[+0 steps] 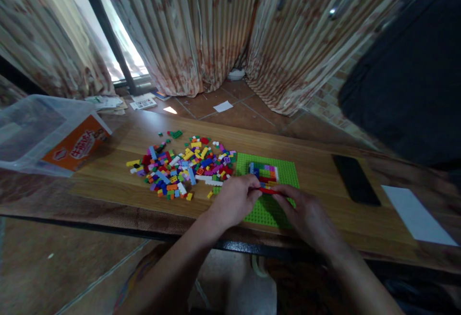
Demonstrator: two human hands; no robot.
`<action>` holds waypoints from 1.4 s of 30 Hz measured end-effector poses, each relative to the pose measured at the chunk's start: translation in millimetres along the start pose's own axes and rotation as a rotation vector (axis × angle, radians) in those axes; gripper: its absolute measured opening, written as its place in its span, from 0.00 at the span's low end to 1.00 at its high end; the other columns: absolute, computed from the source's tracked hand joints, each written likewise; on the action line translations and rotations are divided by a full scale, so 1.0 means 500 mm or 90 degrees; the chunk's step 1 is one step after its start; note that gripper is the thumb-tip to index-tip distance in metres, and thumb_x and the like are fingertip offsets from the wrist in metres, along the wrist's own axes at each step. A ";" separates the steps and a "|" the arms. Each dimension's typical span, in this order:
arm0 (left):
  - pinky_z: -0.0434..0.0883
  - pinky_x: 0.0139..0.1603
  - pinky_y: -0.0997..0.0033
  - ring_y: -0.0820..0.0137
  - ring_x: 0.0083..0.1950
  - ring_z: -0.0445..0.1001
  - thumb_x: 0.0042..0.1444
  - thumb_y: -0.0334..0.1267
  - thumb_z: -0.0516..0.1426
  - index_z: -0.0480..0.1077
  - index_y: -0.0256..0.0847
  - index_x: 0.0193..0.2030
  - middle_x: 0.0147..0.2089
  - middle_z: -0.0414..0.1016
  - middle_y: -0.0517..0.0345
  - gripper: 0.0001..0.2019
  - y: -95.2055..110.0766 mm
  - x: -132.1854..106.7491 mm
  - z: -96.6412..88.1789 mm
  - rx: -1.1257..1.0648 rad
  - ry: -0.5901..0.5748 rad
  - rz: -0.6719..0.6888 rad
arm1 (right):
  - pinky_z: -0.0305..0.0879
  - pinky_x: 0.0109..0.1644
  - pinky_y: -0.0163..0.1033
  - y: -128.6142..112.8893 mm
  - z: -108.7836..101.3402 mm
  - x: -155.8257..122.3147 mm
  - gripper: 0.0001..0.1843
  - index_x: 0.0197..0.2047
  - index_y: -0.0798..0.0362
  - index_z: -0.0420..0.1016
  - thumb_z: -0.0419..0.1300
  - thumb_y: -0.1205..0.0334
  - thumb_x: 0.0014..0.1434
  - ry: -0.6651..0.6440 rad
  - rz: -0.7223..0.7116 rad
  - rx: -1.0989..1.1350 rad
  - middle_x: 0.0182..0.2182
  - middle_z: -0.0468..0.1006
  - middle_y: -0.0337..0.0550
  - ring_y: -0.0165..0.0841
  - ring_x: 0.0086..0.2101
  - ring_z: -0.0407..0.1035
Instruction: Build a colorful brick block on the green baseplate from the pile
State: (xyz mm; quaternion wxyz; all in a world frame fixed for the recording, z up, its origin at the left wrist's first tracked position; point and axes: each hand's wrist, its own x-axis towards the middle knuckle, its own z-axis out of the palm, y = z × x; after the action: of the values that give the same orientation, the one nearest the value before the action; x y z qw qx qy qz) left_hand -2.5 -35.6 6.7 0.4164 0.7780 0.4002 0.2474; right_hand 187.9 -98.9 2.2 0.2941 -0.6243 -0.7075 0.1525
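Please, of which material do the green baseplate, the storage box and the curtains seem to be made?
Green baseplate: probably molded plastic, fairly matte, judging by its uniform color and regular studs.
Storage box: likely clear plastic, smooth, since its walls look see-through.
Curtains: fabric, seemingly matte, hanging in soft folds.

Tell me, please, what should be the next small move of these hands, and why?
Probably, press the red piece down onto the green baseplate, beside the bricks there: the left hand and right hand pinch its two ends over the plate. Whether it touches yet, I cannot tell.
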 end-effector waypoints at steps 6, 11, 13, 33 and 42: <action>0.70 0.38 0.69 0.68 0.33 0.75 0.59 0.35 0.51 0.72 0.41 0.39 0.34 0.77 0.54 0.09 0.003 -0.002 0.034 0.160 0.017 -0.046 | 0.70 0.39 0.41 0.060 -0.018 -0.013 0.10 0.37 0.48 0.79 0.60 0.53 0.58 0.042 0.055 0.033 0.36 0.79 0.44 0.36 0.36 0.74; 0.70 0.38 0.67 0.66 0.34 0.76 0.60 0.35 0.49 0.72 0.41 0.42 0.35 0.78 0.52 0.11 0.010 -0.012 0.046 0.194 0.020 -0.070 | 0.69 0.39 0.40 0.054 0.008 -0.007 0.10 0.35 0.50 0.79 0.62 0.52 0.56 0.055 0.096 0.118 0.33 0.79 0.42 0.35 0.35 0.73; 0.71 0.40 0.66 0.64 0.37 0.77 0.60 0.35 0.50 0.72 0.41 0.43 0.38 0.79 0.51 0.11 0.011 -0.014 0.051 0.192 0.015 -0.068 | 0.68 0.39 0.40 0.048 0.017 -0.003 0.10 0.34 0.50 0.79 0.62 0.54 0.56 0.054 0.103 0.117 0.33 0.79 0.42 0.34 0.34 0.73; 0.74 0.39 0.65 0.62 0.44 0.75 0.63 0.29 0.45 0.59 0.35 0.64 0.45 0.74 0.45 0.22 0.042 -0.032 0.100 0.475 -0.055 -0.020 | 0.65 0.36 0.38 0.067 0.023 0.008 0.15 0.32 0.53 0.77 0.66 0.49 0.49 0.057 0.261 0.231 0.29 0.79 0.41 0.33 0.30 0.71; 0.76 0.38 0.63 0.61 0.44 0.75 0.63 0.28 0.44 0.59 0.32 0.64 0.45 0.73 0.44 0.23 0.053 -0.032 0.101 0.500 -0.061 -0.015 | 0.64 0.34 0.37 0.074 0.017 0.025 0.17 0.30 0.53 0.78 0.68 0.47 0.45 0.040 0.308 0.253 0.27 0.79 0.40 0.32 0.28 0.70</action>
State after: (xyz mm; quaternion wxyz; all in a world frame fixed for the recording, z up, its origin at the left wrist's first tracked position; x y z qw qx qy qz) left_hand 35.8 -80.5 1.2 0.1080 0.8841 0.4533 0.0341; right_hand 211.1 -78.8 -23.2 0.3875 -0.7093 -0.4850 0.3340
